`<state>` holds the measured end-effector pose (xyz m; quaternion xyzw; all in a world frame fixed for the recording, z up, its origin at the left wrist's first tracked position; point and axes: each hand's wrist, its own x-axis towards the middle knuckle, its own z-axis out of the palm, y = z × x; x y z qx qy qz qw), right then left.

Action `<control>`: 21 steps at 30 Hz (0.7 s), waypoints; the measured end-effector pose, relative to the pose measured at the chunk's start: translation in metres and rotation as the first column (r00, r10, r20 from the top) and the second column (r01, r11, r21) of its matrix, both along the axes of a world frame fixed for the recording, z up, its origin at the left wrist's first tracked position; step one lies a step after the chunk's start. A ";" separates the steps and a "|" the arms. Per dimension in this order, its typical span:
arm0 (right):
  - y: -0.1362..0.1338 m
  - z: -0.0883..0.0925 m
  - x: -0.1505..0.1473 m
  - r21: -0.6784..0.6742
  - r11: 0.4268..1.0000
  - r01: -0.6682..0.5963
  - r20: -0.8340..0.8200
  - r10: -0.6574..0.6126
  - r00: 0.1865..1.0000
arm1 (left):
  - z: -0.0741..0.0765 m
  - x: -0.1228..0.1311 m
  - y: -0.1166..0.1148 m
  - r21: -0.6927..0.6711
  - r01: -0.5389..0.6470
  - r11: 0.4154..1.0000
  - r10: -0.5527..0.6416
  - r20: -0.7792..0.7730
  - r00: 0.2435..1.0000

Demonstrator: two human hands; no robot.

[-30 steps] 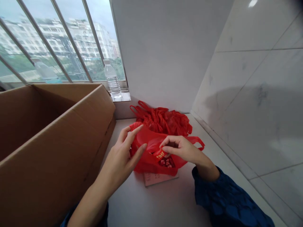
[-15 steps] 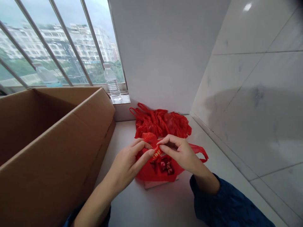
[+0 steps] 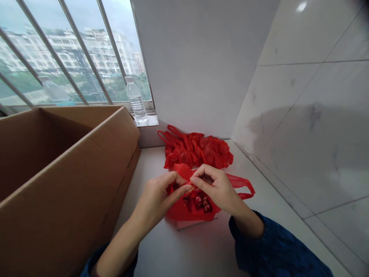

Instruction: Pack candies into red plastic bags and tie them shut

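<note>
A red plastic bag (image 3: 181,213) with yellow print lies on the white surface, its loop handle stretching to the right. Small dark red wrapped items (image 3: 203,202) show through or on it. My left hand (image 3: 161,196) pinches the bag's film from the left, thumb and fingers together. From the right, my right hand (image 3: 215,187) pinches the same film, its fingertips almost touching the left ones. A flat pinkish thing (image 3: 196,224) sticks out under the bag's near edge.
Behind the bag, a heap of crumpled red bags (image 3: 198,150) rests against the wall. An open cardboard box (image 3: 95,169) fills the left side. A clear bottle (image 3: 136,100) stands on the window sill; another stands farther left. A tiled wall (image 3: 311,134) rises at right.
My left thumb has moved slightly right, nearer my right fingertips. The bag's film between my hands has shifted a little. My right forearm has moved slightly left.
</note>
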<state>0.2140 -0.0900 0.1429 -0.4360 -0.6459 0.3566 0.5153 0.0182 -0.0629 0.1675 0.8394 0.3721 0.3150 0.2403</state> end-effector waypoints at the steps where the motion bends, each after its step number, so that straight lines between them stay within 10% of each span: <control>1: 0.000 -0.001 0.000 -0.005 1.000 0.002 -0.016 -0.002 1.000 | 0.001 0.000 0.000 -0.013 0.001 1.000 -0.001 0.006 1.000; 12: 0.000 -0.009 -0.008 0.074 0.989 0.129 -0.042 -0.127 0.991 | 0.000 -0.003 0.000 -0.046 -0.009 0.999 0.011 0.036 0.999; 21: 0.000 -0.007 -0.007 -0.007 0.999 -0.043 -0.134 0.042 0.990 | 0.000 -0.003 0.000 0.038 0.010 0.999 -0.011 0.034 0.999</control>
